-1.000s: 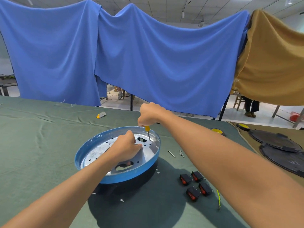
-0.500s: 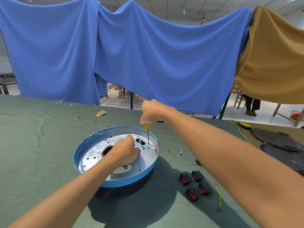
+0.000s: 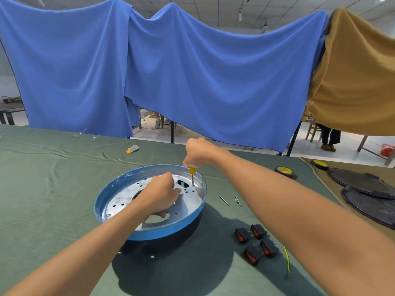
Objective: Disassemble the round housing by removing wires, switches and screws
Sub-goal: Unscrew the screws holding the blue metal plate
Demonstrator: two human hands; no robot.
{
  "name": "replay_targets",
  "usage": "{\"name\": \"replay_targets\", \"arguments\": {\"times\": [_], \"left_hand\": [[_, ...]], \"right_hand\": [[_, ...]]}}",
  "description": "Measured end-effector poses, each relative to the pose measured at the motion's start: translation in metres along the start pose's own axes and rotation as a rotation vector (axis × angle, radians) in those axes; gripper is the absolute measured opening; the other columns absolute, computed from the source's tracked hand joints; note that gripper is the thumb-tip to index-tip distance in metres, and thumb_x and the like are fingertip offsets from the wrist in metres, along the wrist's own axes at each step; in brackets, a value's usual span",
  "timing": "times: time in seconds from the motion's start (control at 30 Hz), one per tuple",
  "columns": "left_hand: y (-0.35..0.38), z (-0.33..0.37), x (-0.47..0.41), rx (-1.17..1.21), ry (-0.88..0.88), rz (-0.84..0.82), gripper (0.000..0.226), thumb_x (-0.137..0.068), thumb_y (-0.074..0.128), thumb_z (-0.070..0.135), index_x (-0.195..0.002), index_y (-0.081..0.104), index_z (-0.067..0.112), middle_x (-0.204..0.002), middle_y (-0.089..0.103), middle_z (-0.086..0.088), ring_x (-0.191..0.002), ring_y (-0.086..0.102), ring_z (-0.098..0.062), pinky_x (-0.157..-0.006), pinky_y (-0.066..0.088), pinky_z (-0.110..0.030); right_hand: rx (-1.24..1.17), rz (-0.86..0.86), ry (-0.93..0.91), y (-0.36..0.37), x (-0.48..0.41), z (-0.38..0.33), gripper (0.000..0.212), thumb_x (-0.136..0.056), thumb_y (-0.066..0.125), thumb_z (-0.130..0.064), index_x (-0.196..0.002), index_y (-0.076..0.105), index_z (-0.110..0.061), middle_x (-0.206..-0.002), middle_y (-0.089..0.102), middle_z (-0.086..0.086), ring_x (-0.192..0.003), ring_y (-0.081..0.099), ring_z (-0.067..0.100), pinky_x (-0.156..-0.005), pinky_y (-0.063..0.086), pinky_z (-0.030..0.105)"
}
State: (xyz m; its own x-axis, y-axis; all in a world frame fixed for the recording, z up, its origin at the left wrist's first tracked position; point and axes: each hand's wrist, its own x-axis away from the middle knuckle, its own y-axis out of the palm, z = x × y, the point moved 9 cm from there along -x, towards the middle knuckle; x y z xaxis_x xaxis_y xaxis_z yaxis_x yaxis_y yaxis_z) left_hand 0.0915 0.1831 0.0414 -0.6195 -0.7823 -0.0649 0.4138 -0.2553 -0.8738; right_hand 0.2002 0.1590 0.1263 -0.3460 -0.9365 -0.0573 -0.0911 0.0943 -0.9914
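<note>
Gripping the yellow handle of a screwdriver (image 3: 192, 170), the right hand (image 3: 201, 152) is closed in a fist. The tool is held upright, and its tip is set on the silver inner plate (image 3: 119, 199) at about 1 o'clock of the round housing (image 3: 106, 193). The left hand (image 3: 162, 193) is laid on that plate near the centre with its fingers curled, and a fingertip is hooked into a cutout (image 3: 157, 218), so the housing is held. The blue-rimmed housing is set on a green cloth (image 3: 53, 189), mid-table. At 3 o'clock of it, 2 loose screws (image 3: 224, 200) are seen. At 4 o'clock, 4 black switches (image 3: 242, 234) with red rockers are grouped, and a yellow-green wire (image 3: 287, 261) is laid just beyond them. A tape roll (image 3: 285, 170) is seen at 2 o'clock, with black round lids (image 3: 363, 182) farther out. Blue and ochre drapes (image 3: 192, 71) are hung behind.
</note>
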Motion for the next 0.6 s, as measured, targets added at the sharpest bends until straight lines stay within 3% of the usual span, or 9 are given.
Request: {"name": "replay_targets", "arguments": {"times": [0.17, 0.27, 0.47, 0.6], "left_hand": [[-0.001, -0.007, -0.001, 0.049, 0.002, 0.033, 0.030, -0.099, 0.051, 0.029, -0.077, 0.044, 0.011, -0.077, 0.061, -0.013, -0.031, 0.051, -0.017, -0.033, 0.036, -0.020], [-0.008, -0.009, -0.004, 0.087, -0.008, 0.044, 0.029, -0.099, 0.053, 0.030, -0.076, 0.046, 0.012, -0.078, 0.061, -0.013, -0.030, 0.051, -0.016, -0.033, 0.037, -0.020], [-0.021, -0.008, -0.008, 0.041, 0.013, 0.075, 0.028, -0.097, 0.054, 0.033, -0.078, 0.048, 0.014, -0.077, 0.064, -0.009, -0.033, 0.055, -0.015, -0.038, 0.039, -0.024], [-0.028, -0.008, -0.011, -0.032, 0.031, 0.090, 0.026, -0.097, 0.057, 0.034, -0.079, 0.052, 0.016, -0.081, 0.061, -0.004, -0.066, 0.055, -0.015, -0.055, 0.039, -0.027]], "right_hand": [[-0.147, 0.093, 0.051, -0.019, 0.001, 0.009, 0.028, -0.078, 0.067, -0.016, -0.066, 0.042, -0.012, -0.072, 0.043, 0.003, -0.053, 0.037, 0.017, -0.042, 0.026, 0.024], [-0.256, 0.226, 0.057, -0.053, 0.002, 0.009, 0.035, -0.072, 0.065, -0.013, -0.060, 0.031, -0.015, -0.067, 0.035, 0.002, -0.052, 0.027, 0.018, -0.042, 0.021, 0.025], [-0.297, 0.314, 0.024, -0.083, 0.003, 0.003, 0.033, -0.071, 0.060, -0.011, -0.059, 0.030, -0.015, -0.067, 0.034, 0.003, -0.055, 0.028, 0.020, -0.045, 0.023, 0.026], [-0.268, 0.299, 0.026, -0.077, 0.003, 0.003, 0.031, -0.075, 0.059, -0.010, -0.061, 0.031, -0.015, -0.071, 0.037, 0.003, -0.055, 0.029, 0.019, -0.045, 0.024, 0.026]]}}
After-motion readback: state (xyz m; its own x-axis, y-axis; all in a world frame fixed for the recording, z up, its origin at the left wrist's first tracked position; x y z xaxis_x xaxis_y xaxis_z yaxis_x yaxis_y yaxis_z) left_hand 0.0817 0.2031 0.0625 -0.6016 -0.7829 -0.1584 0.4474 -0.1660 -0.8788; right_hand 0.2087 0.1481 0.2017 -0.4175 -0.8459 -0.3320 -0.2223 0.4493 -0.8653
